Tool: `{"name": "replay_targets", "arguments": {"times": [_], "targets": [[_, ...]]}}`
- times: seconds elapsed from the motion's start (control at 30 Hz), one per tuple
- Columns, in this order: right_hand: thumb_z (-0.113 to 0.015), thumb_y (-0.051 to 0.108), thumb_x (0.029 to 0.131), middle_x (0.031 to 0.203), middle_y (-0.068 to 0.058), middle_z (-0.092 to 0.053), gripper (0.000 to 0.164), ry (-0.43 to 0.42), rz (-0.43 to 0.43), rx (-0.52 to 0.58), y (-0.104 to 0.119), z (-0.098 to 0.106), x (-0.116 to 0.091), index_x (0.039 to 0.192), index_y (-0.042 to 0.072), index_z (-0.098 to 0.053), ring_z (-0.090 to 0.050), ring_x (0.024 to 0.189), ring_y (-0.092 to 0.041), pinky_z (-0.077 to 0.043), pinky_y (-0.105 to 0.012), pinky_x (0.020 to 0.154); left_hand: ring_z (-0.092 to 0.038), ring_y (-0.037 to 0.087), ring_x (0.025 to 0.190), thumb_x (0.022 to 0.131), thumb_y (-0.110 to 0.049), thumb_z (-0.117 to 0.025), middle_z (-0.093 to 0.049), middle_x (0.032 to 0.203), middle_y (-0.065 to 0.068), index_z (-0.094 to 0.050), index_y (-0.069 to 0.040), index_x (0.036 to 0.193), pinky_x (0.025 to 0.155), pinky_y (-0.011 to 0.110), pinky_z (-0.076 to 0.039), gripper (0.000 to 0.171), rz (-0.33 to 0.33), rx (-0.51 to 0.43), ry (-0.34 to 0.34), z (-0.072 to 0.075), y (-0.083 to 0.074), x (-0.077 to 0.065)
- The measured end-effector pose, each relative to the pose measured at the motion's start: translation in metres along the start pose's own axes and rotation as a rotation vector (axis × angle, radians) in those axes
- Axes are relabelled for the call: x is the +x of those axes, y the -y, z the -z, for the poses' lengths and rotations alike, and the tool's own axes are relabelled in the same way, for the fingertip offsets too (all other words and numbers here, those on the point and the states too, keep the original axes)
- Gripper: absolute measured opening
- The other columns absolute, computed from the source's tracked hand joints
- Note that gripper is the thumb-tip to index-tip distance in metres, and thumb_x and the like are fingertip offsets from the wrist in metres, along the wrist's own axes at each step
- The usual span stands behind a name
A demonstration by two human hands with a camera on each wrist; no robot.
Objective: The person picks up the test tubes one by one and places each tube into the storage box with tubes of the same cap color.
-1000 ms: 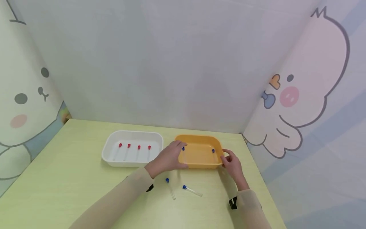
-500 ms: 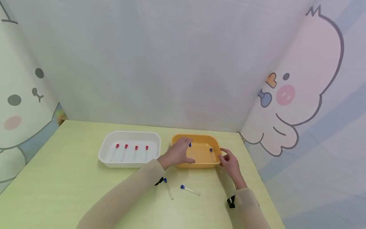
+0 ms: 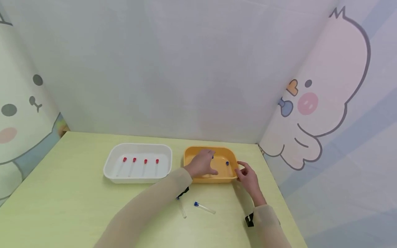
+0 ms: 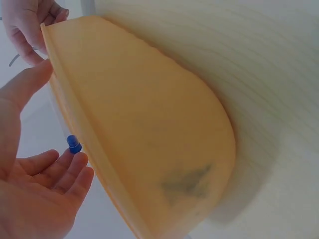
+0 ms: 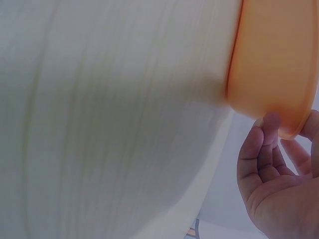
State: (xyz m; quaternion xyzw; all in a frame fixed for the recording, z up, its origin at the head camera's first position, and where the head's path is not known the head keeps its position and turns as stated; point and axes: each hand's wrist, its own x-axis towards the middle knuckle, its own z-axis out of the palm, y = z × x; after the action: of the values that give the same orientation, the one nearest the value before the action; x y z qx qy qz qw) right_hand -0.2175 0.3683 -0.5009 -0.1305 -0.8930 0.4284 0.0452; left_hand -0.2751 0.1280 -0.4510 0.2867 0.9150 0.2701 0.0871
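Note:
My left hand (image 3: 202, 163) reaches into the orange tray (image 3: 192, 151), thumb near the front rim and fingers toward the back. It holds a blue-capped test tube lengthwise; the blue cap (image 4: 74, 144) lies at my fingertips in the left wrist view, while most of the clear body is hard to see. My right hand (image 3: 249, 178) grips the tray's right end, and its fingers (image 5: 251, 149) also show against the wall in the right wrist view. Another test tube with a blue cap (image 3: 227, 163) lies inside, toward the right.
Two more blue-capped test tubes lie on the table in front: one tube (image 3: 204, 207) in full view, another tube (image 3: 182, 209) partly behind my left wrist strap. A white tray (image 3: 107, 168) at left holds several red-capped tubes. A curtain (image 3: 173, 69) hangs behind the table.
My left hand has moved rightward over the orange tray, and the blue-capped tube at its fingers has shifted right with it. My right hand stays on the tray's right end.

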Motion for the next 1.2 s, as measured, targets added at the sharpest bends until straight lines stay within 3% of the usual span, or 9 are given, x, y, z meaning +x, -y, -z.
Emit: {"name": "replay_targets", "arguments": {"times": [0.2,0.53,0.93,1.2], "targets": [[-0.063,0.016,0.103,0.090,-0.012,-0.063,0.042,-0.025,0.008,-0.004,-0.002,-0.001,0.000,0.144,0.010,-0.057,-0.061,0.071,-0.014,-0.057,-0.018,0.064,-0.042,0.028,0.150,0.083,-0.037,-0.087,-0.042,0.163,0.010,-0.040,-0.008,0.157,0.120,0.040,-0.043,0.092,0.006,-0.029,0.036,-0.014,-0.008,0.018],[-0.065,0.017,0.102,0.089,-0.012,-0.063,0.041,-0.040,0.031,0.005,-0.004,-0.006,0.001,0.142,0.011,-0.058,-0.060,0.071,-0.014,-0.056,-0.017,0.063,-0.043,0.029,0.148,0.081,-0.035,-0.089,-0.046,0.160,0.009,-0.042,-0.007,0.156,0.119,0.039,-0.045,0.093,-0.019,-0.010,0.038,-0.025,-0.009,0.032],[-0.065,0.016,0.101,0.087,-0.011,-0.063,0.040,-0.047,0.037,0.009,-0.002,-0.009,0.000,0.140,0.009,-0.059,-0.059,0.070,-0.014,-0.056,-0.018,0.063,-0.036,0.027,0.154,0.082,-0.034,-0.088,-0.040,0.165,0.008,-0.037,-0.010,0.160,0.121,0.040,-0.042,0.096,0.019,0.004,0.092,-0.048,0.003,0.040],[-0.065,0.017,0.102,0.089,-0.011,-0.063,0.040,-0.051,0.035,0.007,-0.002,-0.007,0.000,0.141,0.010,-0.059,-0.060,0.071,-0.013,-0.057,-0.019,0.064,-0.040,0.030,0.151,0.082,-0.038,-0.088,-0.044,0.161,0.012,-0.042,-0.008,0.156,0.119,0.040,-0.044,0.093,-0.007,0.068,0.084,-0.057,0.008,0.046]]}}
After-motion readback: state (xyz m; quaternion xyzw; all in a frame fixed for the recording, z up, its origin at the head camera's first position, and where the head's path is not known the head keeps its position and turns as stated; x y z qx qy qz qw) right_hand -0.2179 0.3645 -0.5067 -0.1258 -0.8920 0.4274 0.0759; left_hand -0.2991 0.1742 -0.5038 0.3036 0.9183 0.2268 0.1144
